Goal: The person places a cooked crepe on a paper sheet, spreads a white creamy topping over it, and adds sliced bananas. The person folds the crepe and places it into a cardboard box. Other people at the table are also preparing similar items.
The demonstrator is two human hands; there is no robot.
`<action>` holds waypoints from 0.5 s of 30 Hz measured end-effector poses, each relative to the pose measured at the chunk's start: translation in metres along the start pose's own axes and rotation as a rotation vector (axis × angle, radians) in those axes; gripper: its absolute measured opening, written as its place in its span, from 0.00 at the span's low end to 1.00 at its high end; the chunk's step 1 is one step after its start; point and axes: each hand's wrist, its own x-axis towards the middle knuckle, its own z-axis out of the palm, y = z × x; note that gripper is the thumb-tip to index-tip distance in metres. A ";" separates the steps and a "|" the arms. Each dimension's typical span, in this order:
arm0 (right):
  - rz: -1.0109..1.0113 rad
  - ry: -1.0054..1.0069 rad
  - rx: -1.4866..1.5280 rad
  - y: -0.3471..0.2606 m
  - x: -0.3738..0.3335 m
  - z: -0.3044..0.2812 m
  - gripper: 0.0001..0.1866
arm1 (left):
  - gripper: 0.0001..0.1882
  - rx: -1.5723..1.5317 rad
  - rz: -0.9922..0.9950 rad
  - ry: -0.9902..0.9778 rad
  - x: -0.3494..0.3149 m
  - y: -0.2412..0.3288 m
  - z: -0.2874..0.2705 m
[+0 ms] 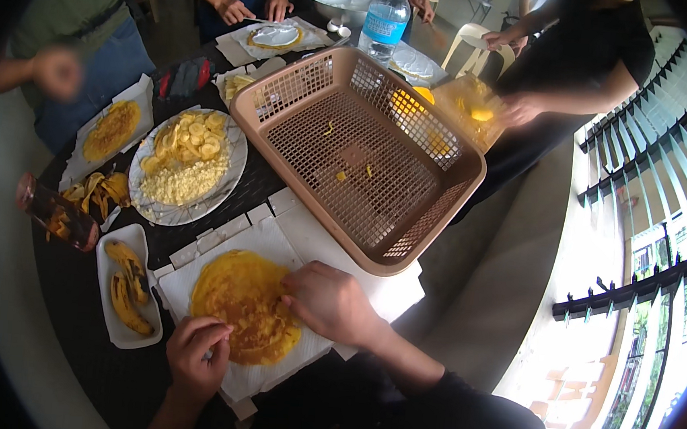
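A round yellow crepe (243, 307) with browned patches lies flat on white paper (180, 290) in front of me. My right hand (335, 301) is closed at the crepe's right side, its thumb and fingertips pinching at the edge. At the lower left edge is my left hand (199, 355), with thumb and forefinger pressed together over the crepe's rim. Whatever it may hold is too small to make out. Just left of the paper, a white foam tray (115, 321) holds bananas (127, 298) with dark-spotted skins.
A brown plastic basket (430, 237) with yellow scraps stands beyond the paper. Left of it are a plate (232, 175) of sliced bananas and grated cheese, banana peels (99, 193) and a dark jar (57, 212). Behind stands a water bottle (385, 24). Other people work around the table.
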 end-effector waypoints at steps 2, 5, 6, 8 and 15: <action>0.012 0.008 0.001 -0.001 0.000 0.000 0.12 | 0.13 0.002 0.006 -0.005 0.000 -0.001 0.000; 0.009 0.008 -0.013 -0.002 0.001 -0.001 0.12 | 0.13 0.003 0.009 -0.011 0.001 -0.001 0.000; 0.012 0.008 -0.002 -0.002 0.001 -0.001 0.12 | 0.13 0.005 0.004 -0.009 0.001 -0.001 0.000; -0.011 0.019 -0.019 -0.002 0.001 -0.001 0.12 | 0.12 -0.007 -0.011 0.005 0.000 0.000 0.001; 0.018 -0.019 -0.034 0.003 -0.001 0.002 0.12 | 0.11 -0.020 0.007 -0.010 0.000 -0.002 0.000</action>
